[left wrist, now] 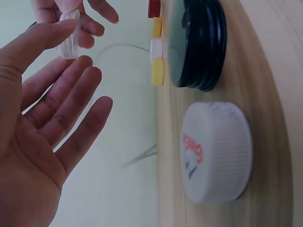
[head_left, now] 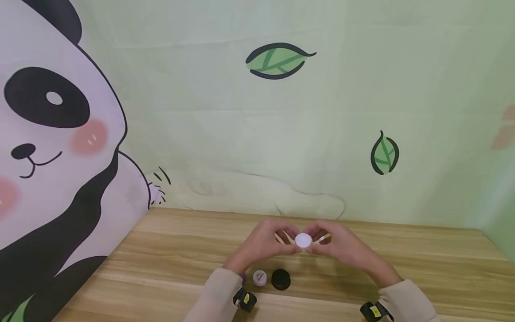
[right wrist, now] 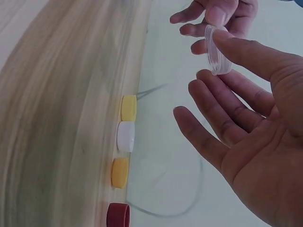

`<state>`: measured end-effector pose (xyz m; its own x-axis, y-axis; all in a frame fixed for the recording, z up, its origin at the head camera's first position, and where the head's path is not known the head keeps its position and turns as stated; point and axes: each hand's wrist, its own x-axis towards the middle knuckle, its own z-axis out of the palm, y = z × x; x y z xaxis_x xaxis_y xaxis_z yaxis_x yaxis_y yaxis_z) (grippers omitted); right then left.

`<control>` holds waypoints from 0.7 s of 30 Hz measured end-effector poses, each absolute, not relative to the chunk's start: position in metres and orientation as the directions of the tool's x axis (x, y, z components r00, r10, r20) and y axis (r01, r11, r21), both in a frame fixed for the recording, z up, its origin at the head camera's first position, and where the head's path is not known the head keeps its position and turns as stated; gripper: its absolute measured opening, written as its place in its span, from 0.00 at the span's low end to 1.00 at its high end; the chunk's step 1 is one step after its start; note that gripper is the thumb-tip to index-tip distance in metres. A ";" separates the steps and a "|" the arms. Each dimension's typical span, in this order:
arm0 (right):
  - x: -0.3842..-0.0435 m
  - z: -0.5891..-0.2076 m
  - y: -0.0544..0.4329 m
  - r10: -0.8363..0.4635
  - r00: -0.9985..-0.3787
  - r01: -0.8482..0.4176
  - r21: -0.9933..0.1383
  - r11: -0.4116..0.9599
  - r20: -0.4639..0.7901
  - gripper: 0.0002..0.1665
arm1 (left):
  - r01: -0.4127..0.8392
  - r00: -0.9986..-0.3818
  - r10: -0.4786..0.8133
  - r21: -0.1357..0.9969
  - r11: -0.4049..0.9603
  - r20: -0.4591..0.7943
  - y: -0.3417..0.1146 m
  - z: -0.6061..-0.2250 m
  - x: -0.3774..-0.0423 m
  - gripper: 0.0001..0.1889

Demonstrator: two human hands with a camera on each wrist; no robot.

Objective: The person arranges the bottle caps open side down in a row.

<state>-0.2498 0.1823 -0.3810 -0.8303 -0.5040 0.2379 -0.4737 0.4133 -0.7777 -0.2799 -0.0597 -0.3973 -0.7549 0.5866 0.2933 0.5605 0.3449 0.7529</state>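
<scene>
A clear, whitish plastic bottle cap [head_left: 303, 240] is held above the table between both hands. My left hand [head_left: 267, 241] pinches one side of it with thumb and fingertips, and my right hand [head_left: 338, 243] pinches the other. Both wrist views show the cap's ridged rim edge-on; there its thin wall looks see-through. Nearer the body, beneath the left wrist, are a white cap [head_left: 259, 278] with red and blue print and a wide black cap [head_left: 280, 279]. A purple thing [head_left: 243, 277] is mostly covered by the left sleeve.
Towards the back of the wooden table [head_left: 181, 250] stands a row with a yellow cap [right wrist: 129, 108], a white cap [right wrist: 126, 136], an orange-yellow cap [right wrist: 120, 172] and a dark red cap [right wrist: 118, 215]. A green cloth [head_left: 201, 89] printed with a panda and leaves hangs behind.
</scene>
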 end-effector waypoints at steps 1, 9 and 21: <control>-0.249 -0.381 0.183 -0.511 -0.827 -0.474 -0.777 0.413 0.234 0.16 | 0.558 -0.752 0.594 0.757 0.341 0.287 -0.060 -0.397 -0.279 0.13; -0.249 -0.374 0.187 -0.576 -0.791 -0.503 -0.755 0.420 0.207 0.15 | 0.572 -0.718 0.643 0.752 0.329 0.265 -0.061 -0.392 -0.281 0.13; -0.247 -0.373 0.190 -0.621 -0.777 -0.463 -0.763 0.451 0.104 0.16 | 0.527 -0.728 0.669 0.747 0.405 0.151 -0.059 -0.394 -0.279 0.11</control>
